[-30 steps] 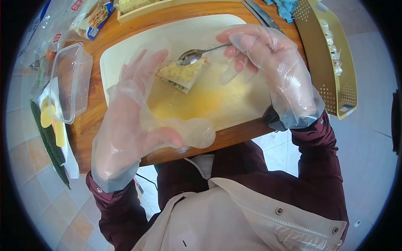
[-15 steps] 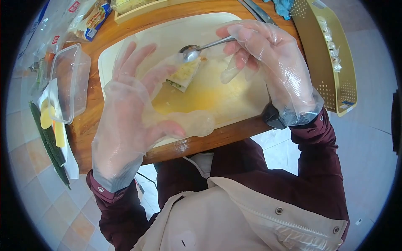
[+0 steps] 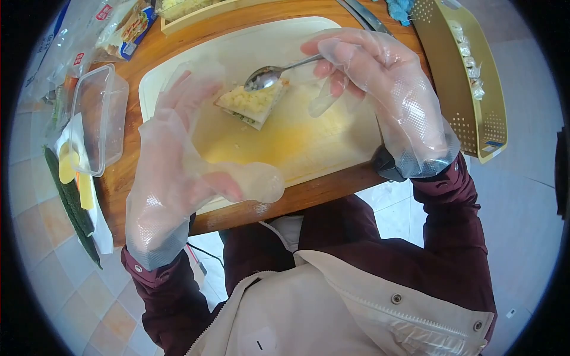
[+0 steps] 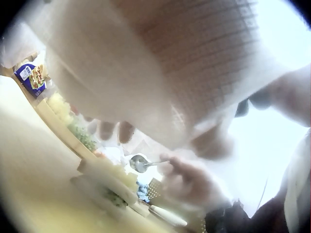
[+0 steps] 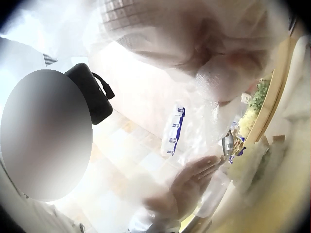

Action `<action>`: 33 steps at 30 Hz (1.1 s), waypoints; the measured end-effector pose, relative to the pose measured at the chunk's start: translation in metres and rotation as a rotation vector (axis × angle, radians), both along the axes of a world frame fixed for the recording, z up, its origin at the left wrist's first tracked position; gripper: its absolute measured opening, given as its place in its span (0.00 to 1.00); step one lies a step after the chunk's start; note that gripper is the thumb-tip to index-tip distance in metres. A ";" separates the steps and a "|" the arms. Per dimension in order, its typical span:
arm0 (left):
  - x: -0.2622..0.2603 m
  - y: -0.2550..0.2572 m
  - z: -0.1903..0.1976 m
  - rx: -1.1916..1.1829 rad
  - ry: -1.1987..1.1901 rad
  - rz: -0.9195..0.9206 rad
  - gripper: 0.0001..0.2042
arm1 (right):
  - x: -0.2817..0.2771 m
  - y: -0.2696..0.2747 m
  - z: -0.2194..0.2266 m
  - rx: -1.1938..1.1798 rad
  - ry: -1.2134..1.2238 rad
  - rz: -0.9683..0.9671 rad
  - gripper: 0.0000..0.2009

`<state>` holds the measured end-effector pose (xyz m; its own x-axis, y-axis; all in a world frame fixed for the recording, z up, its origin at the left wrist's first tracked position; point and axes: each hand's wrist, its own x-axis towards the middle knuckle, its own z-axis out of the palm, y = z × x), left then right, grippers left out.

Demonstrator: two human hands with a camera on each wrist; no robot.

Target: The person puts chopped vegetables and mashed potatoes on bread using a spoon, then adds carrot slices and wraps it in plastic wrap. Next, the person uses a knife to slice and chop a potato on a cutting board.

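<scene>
The gloved right hand (image 3: pixel 380 89) pinches the handle of a metal spoon (image 3: pixel 265 78), its bowl over a cut sandwich (image 3: pixel 252 107). The sandwich lies on the cutting board (image 3: pixel 341 148), nearer its far edge than its near one. Toward the board's left edge, the gloved left hand (image 3: pixel 172 157) spreads wide, holding nothing.

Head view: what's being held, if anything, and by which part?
The spoon, by its handle, in the right hand. The left hand holds nothing.
</scene>
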<state>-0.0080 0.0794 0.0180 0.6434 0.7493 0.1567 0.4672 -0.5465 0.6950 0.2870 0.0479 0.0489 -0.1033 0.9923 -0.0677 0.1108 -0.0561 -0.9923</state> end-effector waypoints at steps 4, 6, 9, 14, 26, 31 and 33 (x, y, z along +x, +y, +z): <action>0.003 0.000 0.011 -0.149 0.031 0.040 0.61 | 0.003 0.003 -0.005 0.036 -0.034 -0.064 0.15; -0.002 0.005 0.004 -0.103 0.075 -0.020 0.63 | 0.004 0.004 -0.006 0.059 -0.038 -0.067 0.15; 0.000 0.010 -0.004 -0.077 0.083 -0.074 0.66 | 0.003 0.003 -0.006 0.031 -0.047 -0.044 0.16; 0.009 0.007 -0.004 -0.162 0.016 -0.052 0.71 | 0.003 0.001 -0.010 -0.006 -0.043 -0.104 0.15; 0.002 0.014 -0.001 0.049 0.205 -0.125 0.68 | 0.004 -0.005 -0.013 0.040 -0.071 -0.092 0.15; -0.001 0.007 -0.006 -0.090 0.012 -0.057 0.74 | -0.002 -0.006 -0.007 0.024 -0.040 -0.091 0.15; -0.001 0.009 -0.004 -0.133 -0.009 -0.039 0.74 | -0.004 -0.006 -0.006 0.040 -0.037 -0.065 0.15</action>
<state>-0.0087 0.0886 0.0144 0.6714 0.7384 0.0636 0.4412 -0.4672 0.7662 0.2830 0.0423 0.0425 -0.0370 0.9989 -0.0304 0.1449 -0.0247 -0.9891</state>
